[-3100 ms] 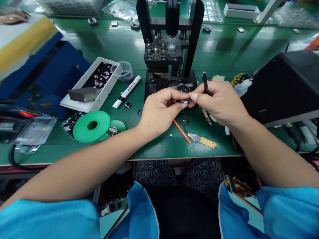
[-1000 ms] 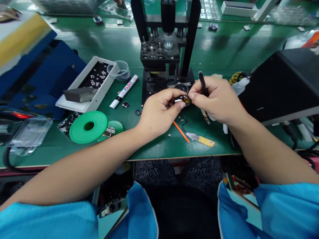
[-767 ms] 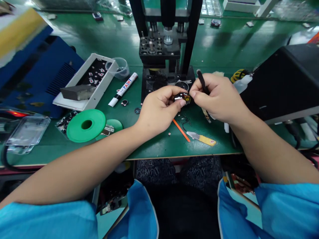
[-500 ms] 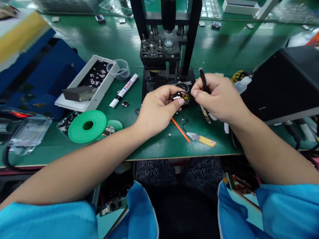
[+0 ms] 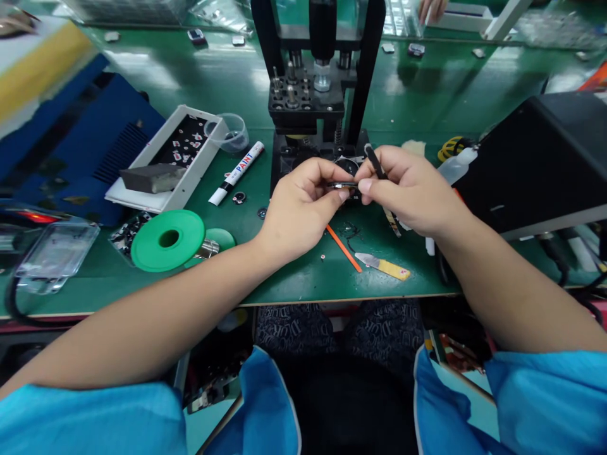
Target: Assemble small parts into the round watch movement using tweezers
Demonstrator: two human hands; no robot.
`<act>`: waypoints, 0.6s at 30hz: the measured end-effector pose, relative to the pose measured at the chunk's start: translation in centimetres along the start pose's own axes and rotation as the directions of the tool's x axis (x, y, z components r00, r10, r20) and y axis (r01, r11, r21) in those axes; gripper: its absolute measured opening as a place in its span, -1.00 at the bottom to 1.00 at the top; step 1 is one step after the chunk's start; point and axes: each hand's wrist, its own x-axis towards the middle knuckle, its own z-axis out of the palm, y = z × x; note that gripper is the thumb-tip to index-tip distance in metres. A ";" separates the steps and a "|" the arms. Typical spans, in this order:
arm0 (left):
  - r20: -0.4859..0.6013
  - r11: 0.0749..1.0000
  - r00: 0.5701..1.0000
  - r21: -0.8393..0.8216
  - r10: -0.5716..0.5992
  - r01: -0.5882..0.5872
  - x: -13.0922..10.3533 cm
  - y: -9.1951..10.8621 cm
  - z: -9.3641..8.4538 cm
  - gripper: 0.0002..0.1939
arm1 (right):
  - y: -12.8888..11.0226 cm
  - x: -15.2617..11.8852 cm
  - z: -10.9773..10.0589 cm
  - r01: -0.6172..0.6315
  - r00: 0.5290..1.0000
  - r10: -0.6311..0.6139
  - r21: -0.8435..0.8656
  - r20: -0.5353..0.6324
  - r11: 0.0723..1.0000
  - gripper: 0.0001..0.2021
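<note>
Between thumb and fingers, my left hand [image 5: 303, 205] pinches a small round dark part [image 5: 342, 185], now seen nearly edge-on. The fingertips of my right hand [image 5: 408, 189] touch the right edge of that part. A dark, slim tool [image 5: 376, 162], like tweezers, is also gripped in my right hand, its upper end sticking up past the fingers. Both hands are above the green table, just in front of the black press [image 5: 306, 104]. Below them lie an orange stick [image 5: 343, 248] and a small blade with a yellow handle [image 5: 387, 267].
To the left are a paint marker [image 5: 236, 172], a green spool [image 5: 168, 240], a white tray [image 5: 196, 165] of small parts and a clear cup [image 5: 232, 133]. A black box [image 5: 535, 164] stands right. Another person's hand [image 5: 432, 10] shows at the top.
My right hand has moved left to the round part, which has tilted from face-up to edge-on. Another person's hand has appeared at the top.
</note>
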 end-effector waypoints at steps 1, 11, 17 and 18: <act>0.002 1.000 1.000 0.001 0.006 -0.006 0.0 0.0 0.0 -0.81 | -0.1 0.0 0.0 -0.004 1.000 0.004 0.001 0.014 1.000 -0.87; -0.002 0.976 0.985 0.132 0.172 -0.171 -0.3 0.3 0.1 -0.87 | -0.1 -0.3 0.5 0.009 1.000 -0.009 -0.052 0.018 0.999 -0.84; -0.015 0.960 0.981 0.208 0.196 -0.188 -0.7 0.3 0.2 -0.90 | 0.3 -0.3 0.2 0.056 0.998 -0.057 -0.082 -0.013 0.995 -0.87; -0.015 0.961 0.980 0.203 0.196 -0.189 -0.7 0.3 0.2 -0.90 | 0.4 -0.2 0.1 0.058 0.998 -0.059 -0.074 -0.005 0.996 -0.89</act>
